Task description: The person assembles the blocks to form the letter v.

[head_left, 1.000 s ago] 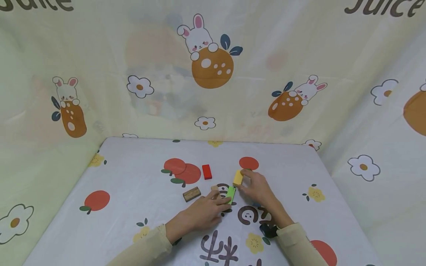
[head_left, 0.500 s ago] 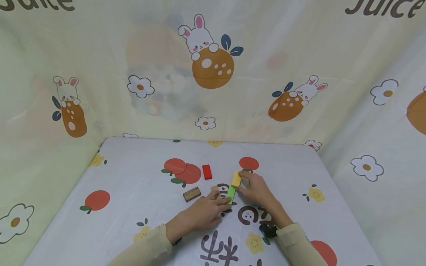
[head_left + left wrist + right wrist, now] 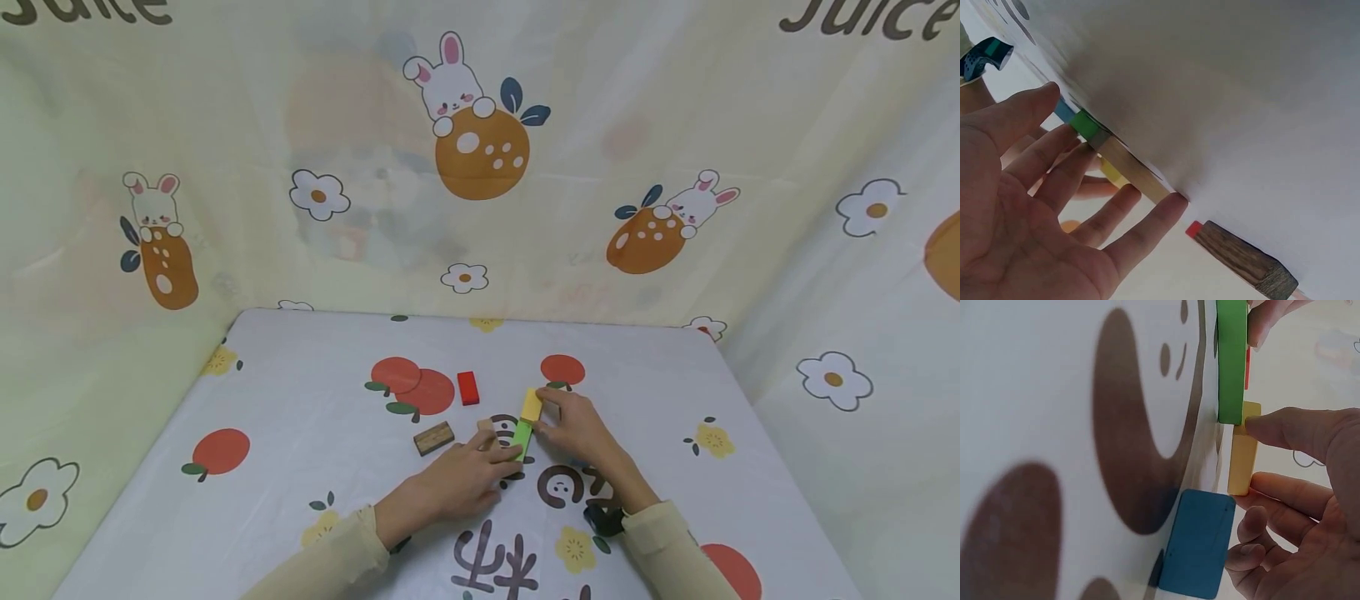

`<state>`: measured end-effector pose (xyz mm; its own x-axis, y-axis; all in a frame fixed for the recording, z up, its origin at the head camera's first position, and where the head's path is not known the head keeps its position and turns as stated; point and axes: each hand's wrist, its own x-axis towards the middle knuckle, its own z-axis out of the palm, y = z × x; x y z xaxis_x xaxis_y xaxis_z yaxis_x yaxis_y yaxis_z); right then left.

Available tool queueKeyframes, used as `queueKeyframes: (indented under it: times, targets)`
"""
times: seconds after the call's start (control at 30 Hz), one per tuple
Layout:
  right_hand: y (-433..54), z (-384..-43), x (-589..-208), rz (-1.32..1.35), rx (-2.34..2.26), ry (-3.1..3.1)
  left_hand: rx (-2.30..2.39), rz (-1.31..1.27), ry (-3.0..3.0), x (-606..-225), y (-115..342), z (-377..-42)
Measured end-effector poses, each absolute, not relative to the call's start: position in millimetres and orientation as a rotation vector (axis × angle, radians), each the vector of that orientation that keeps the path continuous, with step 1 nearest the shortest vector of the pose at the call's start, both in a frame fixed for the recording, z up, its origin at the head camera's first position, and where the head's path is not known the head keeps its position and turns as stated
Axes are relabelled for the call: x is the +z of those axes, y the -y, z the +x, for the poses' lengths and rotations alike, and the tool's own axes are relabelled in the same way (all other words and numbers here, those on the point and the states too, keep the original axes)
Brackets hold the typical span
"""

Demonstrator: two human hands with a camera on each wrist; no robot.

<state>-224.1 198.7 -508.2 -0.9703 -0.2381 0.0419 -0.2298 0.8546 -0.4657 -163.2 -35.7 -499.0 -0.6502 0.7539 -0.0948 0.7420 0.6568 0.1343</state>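
Far left on your printed tablecloth: brown block, lying apart from your fingers. Next, your left hand, released, fingers loosely extended; fingertips rest against the pale block and the green block. Red block sits farther back, near the pale one, untouched by you. Left wrist view: pale and green blocks run end to end along your fingertips. Yellow block appears at the green block's far end; you can't tell from here whether it lies flat. Your right hand grasps it, pinched between thumb and fingers. Right wrist view: blue block stands just beside your curled lower fingers. Black strap at your right cuff.
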Motion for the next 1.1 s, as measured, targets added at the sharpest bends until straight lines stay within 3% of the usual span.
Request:
queueKeyframes:
  times: [1.1]
  targets:
    - [-203.1, -225.6, -509.1, -0.365, -0.779, -2.938, 0.150, 1.225, -2.729, -499.0, 35.0, -163.3]
